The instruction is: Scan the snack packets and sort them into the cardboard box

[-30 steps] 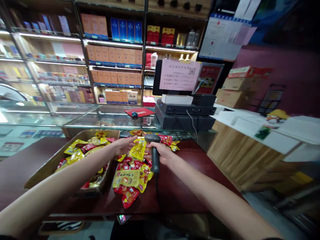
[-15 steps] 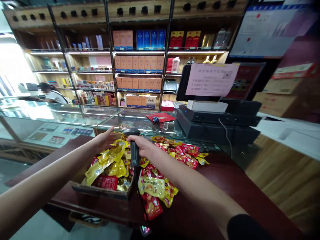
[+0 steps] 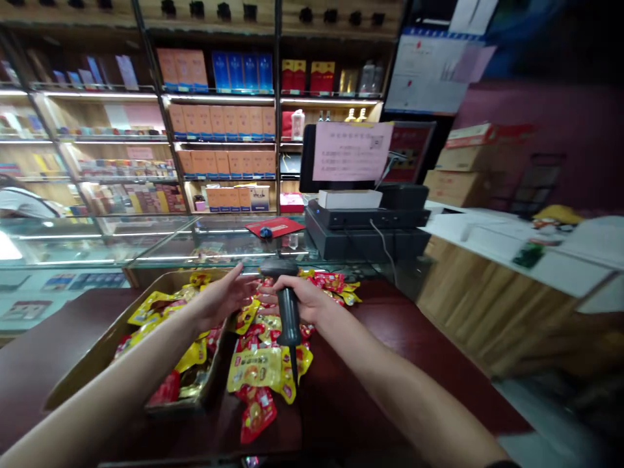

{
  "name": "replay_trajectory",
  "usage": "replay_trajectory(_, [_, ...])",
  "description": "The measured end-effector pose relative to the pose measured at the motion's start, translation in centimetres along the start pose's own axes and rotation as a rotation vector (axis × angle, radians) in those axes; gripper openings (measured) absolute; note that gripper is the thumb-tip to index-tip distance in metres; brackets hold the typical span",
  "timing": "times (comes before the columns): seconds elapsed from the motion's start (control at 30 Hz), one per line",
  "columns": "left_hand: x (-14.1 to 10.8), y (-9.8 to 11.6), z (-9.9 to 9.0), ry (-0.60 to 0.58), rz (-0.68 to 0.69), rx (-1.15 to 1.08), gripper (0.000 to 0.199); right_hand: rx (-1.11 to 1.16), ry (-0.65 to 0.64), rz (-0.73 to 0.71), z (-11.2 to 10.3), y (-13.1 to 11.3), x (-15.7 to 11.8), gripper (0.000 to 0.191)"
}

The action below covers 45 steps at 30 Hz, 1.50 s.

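Note:
A dark barcode scanner (image 3: 288, 312) is gripped in my right hand (image 3: 309, 300), handle down and its cord trailing below. Just left of it, my left hand (image 3: 225, 302) has its fingers stretched out and holds nothing that I can see. The left hand is above the right side of a cardboard box (image 3: 92, 354), which contains several yellow and red snack packets (image 3: 192, 354). Under the scanner and to the right of the box lies a loose pile of similar packets, with a pale yellow packet (image 3: 256, 369) and a red packet (image 3: 257, 413) nearest me.
All this rests on a dark red tabletop (image 3: 370, 390). Behind it runs a glass counter (image 3: 156, 244) with a red mat (image 3: 287, 226) and a mouse (image 3: 266, 232). A monitor with a pink notice (image 3: 348, 153) stands at the back right. Someone in a white top (image 3: 26, 201) is at far left.
The view has turned right. My left hand has moved right, closer to the scanner. The scanner, still in my right hand, has shifted from the box's edge to over the loose packets.

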<state>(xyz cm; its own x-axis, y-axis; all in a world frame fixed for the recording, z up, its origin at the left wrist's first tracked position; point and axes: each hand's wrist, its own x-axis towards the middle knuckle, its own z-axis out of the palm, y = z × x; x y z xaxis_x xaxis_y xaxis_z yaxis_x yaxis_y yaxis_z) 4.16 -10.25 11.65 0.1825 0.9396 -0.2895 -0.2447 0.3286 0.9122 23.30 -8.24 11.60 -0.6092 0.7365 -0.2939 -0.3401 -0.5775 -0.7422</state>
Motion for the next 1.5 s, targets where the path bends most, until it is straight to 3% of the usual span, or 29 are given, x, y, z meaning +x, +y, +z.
replay_trajectory(0.17, [1.5,-4.0,4.5,-0.193,-0.01,-0.062,0.049,0.176,0.157,-0.069,-6.8,0.0,-4.9,0.019])
replay_trajectory(0.3, [2.4,-7.1,5.6,-0.109,0.052,0.093,0.058,0.243,0.25,-0.083,-10.4,1.9,-6.8,0.019])
replay_trajectory(0.43, [2.2,-9.2,5.5,-0.016,0.064,0.372,0.061,0.218,0.308,-0.056,-12.5,5.1,-6.8,0.017])
replay_trajectory(0.6, [-0.3,-11.1,4.9,0.093,0.038,0.846,0.059,0.253,0.349,-0.034,-13.7,9.1,-6.9,0.022])
replay_trajectory(0.77, [-2.5,-13.3,5.9,0.206,0.18,1.281,0.048,0.301,0.422,-0.118,-12.8,11.5,-7.6,0.022])
replay_trajectory(0.9, [-2.2,-14.9,7.1,0.23,0.166,1.456,0.049,0.365,0.464,-0.159,-12.1,12.2,-6.7,0.021])
replay_trajectory(1.03, [-0.8,-16.0,8.1,0.204,0.236,1.533,0.062,0.612,0.383,-0.145,-12.4,11.5,-5.3,0.016])
replay_trajectory(1.1, [0.1,-16.3,8.6,0.231,0.285,1.535,0.061,0.655,0.333,-0.176,-12.5,10.7,-5.0,0.015])
replay_trajectory(1.23, [2.2,-16.3,8.9,0.275,0.322,1.368,0.03,0.527,0.277,-0.314,-12.1,8.9,-5.2,0.014])
replay_trajectory(1.37, [4.5,-15.4,7.9,0.165,0.252,0.876,0.028,0.307,0.377,-0.452,-11.4,7.6,-6.2,0.019])
replay_trajectory(1.5, [5.9,-14.1,7.5,0.022,0.145,0.39,0.043,0.162,0.403,-0.447,-10.9,6.6,-6.7,0.027])
